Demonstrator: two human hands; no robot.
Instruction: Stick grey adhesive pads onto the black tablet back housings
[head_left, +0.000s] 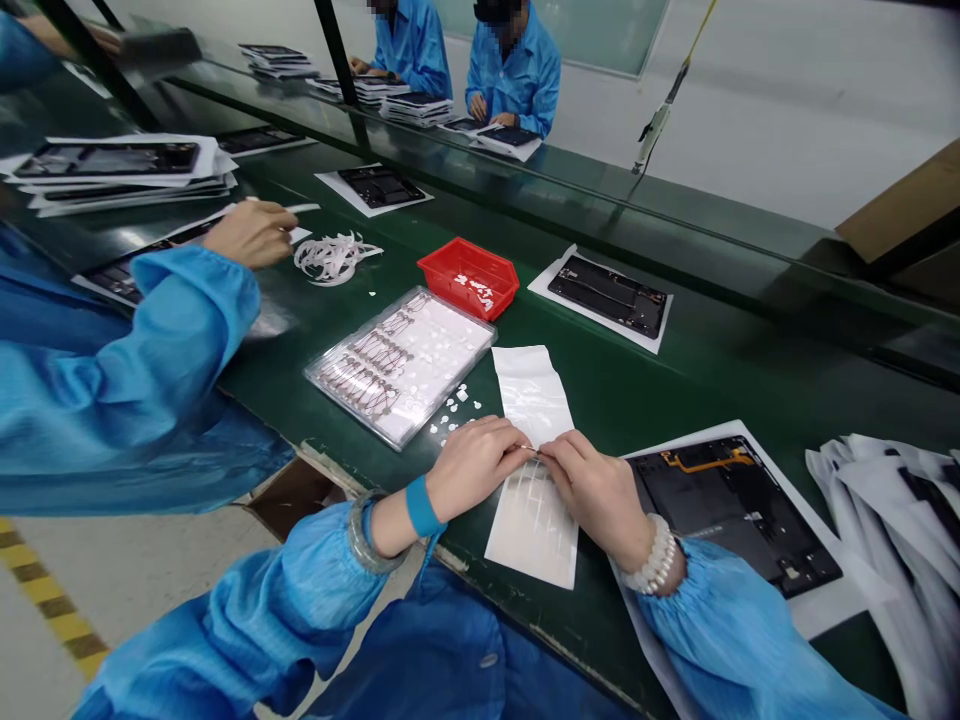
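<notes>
My left hand (480,462) and my right hand (600,492) meet fingertip to fingertip, both in a pinch. Between them is something small and thin, too small to name. Below the fingers lies a long white sheet (529,535) with rows of pale strips on it. To the left, a clear tray (450,345) holds rows of small parts with dark thin wires. Small white tabs (454,405) are scattered beside that tray. Right of my right hand, a black device panel (739,510) with an orange flex cable rests on white paper, partly covered by my wrist.
A red bin (469,280) with white bits stands behind the tray. Another black panel (611,295) lies further back. At right is a pile of white sheets (885,530). A co-worker's arm (150,330) reaches in from the left, near curled white strips (335,258).
</notes>
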